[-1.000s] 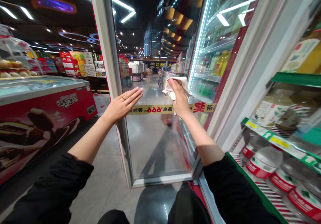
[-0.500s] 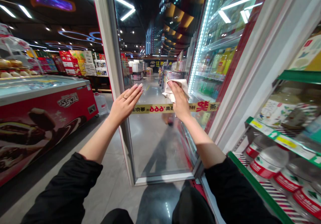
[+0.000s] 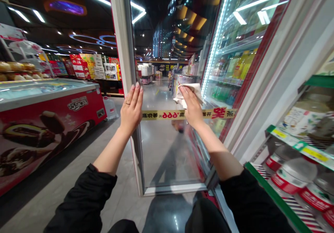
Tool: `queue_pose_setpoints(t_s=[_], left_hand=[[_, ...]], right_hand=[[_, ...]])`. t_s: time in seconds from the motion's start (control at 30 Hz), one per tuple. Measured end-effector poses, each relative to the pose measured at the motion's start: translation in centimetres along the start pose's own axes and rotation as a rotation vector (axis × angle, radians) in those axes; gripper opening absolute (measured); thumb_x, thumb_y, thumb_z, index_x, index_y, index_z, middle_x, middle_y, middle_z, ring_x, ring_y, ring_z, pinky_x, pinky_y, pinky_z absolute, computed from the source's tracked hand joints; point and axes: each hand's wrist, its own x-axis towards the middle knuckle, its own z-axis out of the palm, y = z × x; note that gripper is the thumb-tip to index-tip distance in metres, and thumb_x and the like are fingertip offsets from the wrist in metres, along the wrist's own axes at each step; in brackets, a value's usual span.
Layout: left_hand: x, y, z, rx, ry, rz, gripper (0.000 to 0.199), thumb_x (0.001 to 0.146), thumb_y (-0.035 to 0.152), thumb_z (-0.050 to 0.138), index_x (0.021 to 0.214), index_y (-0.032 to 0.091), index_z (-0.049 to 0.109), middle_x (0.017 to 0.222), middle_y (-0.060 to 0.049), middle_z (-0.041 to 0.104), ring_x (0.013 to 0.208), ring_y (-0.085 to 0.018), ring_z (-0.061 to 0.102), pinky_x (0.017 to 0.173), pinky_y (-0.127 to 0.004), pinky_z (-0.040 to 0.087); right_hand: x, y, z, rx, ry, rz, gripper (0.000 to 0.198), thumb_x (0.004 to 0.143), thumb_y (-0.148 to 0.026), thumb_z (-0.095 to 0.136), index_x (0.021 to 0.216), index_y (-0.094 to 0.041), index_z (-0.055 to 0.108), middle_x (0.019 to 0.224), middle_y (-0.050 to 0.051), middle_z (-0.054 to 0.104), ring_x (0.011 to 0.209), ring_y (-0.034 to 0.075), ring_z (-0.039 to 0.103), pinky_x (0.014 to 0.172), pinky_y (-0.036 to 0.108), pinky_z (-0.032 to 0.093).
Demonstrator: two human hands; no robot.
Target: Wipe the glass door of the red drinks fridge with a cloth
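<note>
The cloth (image 3: pixel 197 89) seems off-white, the strip (image 3: pixel 156 115) yellow with red-and-black lettering (image 3: pixel 218 113).

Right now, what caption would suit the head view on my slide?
Right hand holds a white cloth against the glass door; the left hand is at its frame.

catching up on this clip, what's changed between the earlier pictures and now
The left hand has shifted left toward the door frame, its fingers turning from slanting right to nearly upright. The view has swung slightly left. Nothing was grasped or released: the right hand still holds the white cloth.
</note>
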Motion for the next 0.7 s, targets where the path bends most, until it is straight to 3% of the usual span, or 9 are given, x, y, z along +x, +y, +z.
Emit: queue_pose_setpoints(t_s=[0.13, 0.3, 0.4, 0.53, 0.7], left_hand=[[-0.1, 0.3, 0.1, 0.047, 0.076, -0.004, 0.087, 0.109, 0.000, 0.022, 0.182, 0.032, -0.009, 0.189, -0.003, 0.008, 0.174, -0.022, 0.006, 0.146, -0.052, 0.028], [-0.4, 0.5, 0.2, 0.045, 0.092, -0.050, 0.094, 0.104, -0.005, 0.027, 0.182, 0.028, -0.013, 0.189, -0.005, -0.003, 0.175, -0.025, 0.001, 0.145, -0.056, 0.030], [-0.5, 0.6, 0.3, 0.006, 0.099, -0.097, 0.095, 0.104, -0.004, 0.027, 0.182, 0.029, -0.016, 0.188, -0.004, -0.009, 0.175, -0.027, -0.002, 0.145, -0.058, 0.027], [-0.6, 0.4, 0.6, 0.001, 0.096, -0.103, 0.093, 0.104, -0.004, 0.023, 0.181, 0.028, -0.018, 0.188, -0.005, -0.011, 0.175, -0.028, -0.004, 0.145, -0.061, 0.024], [-0.7, 0.4, 0.7, 0.011, 0.104, -0.101, 0.090, 0.106, -0.004, 0.020, 0.181, 0.028, -0.018, 0.189, -0.007, -0.009, 0.176, -0.026, -0.001, 0.146, -0.058, 0.025]], right_hand=[[-0.3, -2.5, 1.8, 0.059, -0.135, -0.117, 0.101, 0.092, 0.011, 0.036, 0.177, -0.044, 0.037, 0.175, -0.009, 0.055, 0.164, 0.017, 0.051, 0.140, 0.042, 0.043], [-2.0, -1.8, 0.6, 0.074, -0.148, -0.137, 0.105, 0.087, 0.013, 0.037, 0.176, -0.042, 0.039, 0.173, -0.009, 0.057, 0.163, 0.016, 0.052, 0.140, 0.041, 0.042], [-0.2, -2.0, 0.5, 0.051, -0.081, -0.102, 0.104, 0.088, 0.012, 0.038, 0.177, -0.042, 0.038, 0.175, -0.008, 0.055, 0.166, 0.017, 0.048, 0.141, 0.044, 0.040], [3.4, -4.5, 2.6, 0.054, -0.047, -0.105, 0.102, 0.092, 0.012, 0.037, 0.179, -0.042, 0.034, 0.180, -0.007, 0.048, 0.169, 0.019, 0.043, 0.143, 0.048, 0.036], [2.2, -6.2, 3.8, 0.053, -0.153, -0.191, 0.103, 0.093, 0.012, 0.036, 0.180, -0.042, 0.028, 0.179, -0.005, 0.051, 0.166, 0.016, 0.047, 0.139, 0.042, 0.043]])
